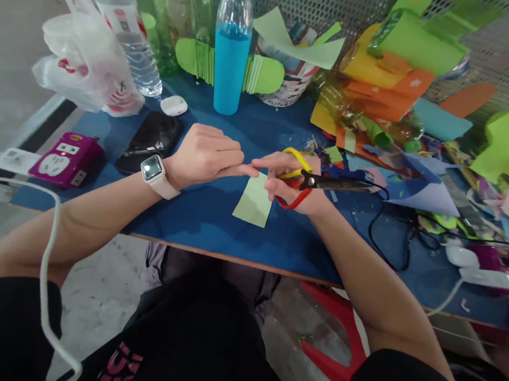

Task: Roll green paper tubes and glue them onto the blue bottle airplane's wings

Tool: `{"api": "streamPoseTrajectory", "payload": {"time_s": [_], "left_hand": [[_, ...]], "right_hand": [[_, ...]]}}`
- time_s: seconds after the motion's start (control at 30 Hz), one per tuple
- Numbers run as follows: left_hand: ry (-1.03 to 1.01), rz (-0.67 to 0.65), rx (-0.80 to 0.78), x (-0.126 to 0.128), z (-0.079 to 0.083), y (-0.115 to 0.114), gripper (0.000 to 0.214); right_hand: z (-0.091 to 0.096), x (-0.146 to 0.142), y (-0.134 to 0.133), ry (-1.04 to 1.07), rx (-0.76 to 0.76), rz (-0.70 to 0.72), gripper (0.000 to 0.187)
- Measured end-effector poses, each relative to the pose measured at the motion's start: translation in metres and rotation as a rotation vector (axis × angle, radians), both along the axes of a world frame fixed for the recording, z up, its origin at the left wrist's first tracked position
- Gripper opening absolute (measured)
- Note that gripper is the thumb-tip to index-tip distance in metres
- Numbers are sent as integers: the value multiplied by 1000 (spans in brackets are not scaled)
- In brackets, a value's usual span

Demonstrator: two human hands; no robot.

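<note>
My left hand [210, 157], with a white-strapped watch [153, 169] on its wrist, is closed with its fingers curled; one digit points right. Its tip meets the stretched index fingertip of my right hand [289, 179]. Whether anything small is between the fingers cannot be seen. Scissors [337, 183] with yellow and red handle loops hang on my right hand, dark blades pointing right, away from the left hand. Below both hands, a pale green piece of paper [254, 202] lies flat on the blue table [197, 221].
A bottle of blue liquid [229, 70] stands behind the hands, near a paper-filled basket [288, 85]. At left are a black pouch [149, 143], a purple power adapter [67, 158] and a plastic bag [90, 64]. Paper scraps [398, 163] and a black cable [378, 246] crowd the right.
</note>
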State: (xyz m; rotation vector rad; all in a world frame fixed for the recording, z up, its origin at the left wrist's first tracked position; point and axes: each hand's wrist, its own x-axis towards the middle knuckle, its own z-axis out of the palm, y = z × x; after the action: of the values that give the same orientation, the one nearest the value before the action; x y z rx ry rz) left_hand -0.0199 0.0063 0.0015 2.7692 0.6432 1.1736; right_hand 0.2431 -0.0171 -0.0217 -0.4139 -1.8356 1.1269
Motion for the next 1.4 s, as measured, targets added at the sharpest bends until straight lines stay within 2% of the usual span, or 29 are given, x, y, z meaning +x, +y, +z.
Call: {"api": "streamPoseTrajectory", "payload": {"time_s": [0.07,0.17,0.37,0.63,0.83,0.93,1.07,1.23,1.3,1.4], "left_hand": [[-1,-23,51,-3,2,1,79],[-3,-24,24,-3,4,0,81],[51,-4,-73,-3,2,1,86],[118,-39,-28,-5,-4,6,80],[69,-54,-73,0,-3,2,79],[108,-26,-83,0,-4,2,79],[92,-21,-138,4,-5,1,77],[104,-105,-171,11,-5,-6,65],[177,-133,-143,13,-4,-8,60],[227,-156,-144,15,-5,-10,58]], "right_hand": [[0,-1,-3,-58,-19,-31,29],[7,-4,-8,-131,-30,-73,29],[23,-5,-9,-192,117,-124,20],[24,4,-3,-381,302,-147,14],[20,1,-6,-361,378,-160,19],[13,-1,-5,-398,380,-217,25],[9,-1,-7,-409,330,-241,24],[16,-3,-15,-256,198,-423,30],[19,-3,-16,-224,205,-412,29],[20,-4,-12,-254,242,-322,24]]}}
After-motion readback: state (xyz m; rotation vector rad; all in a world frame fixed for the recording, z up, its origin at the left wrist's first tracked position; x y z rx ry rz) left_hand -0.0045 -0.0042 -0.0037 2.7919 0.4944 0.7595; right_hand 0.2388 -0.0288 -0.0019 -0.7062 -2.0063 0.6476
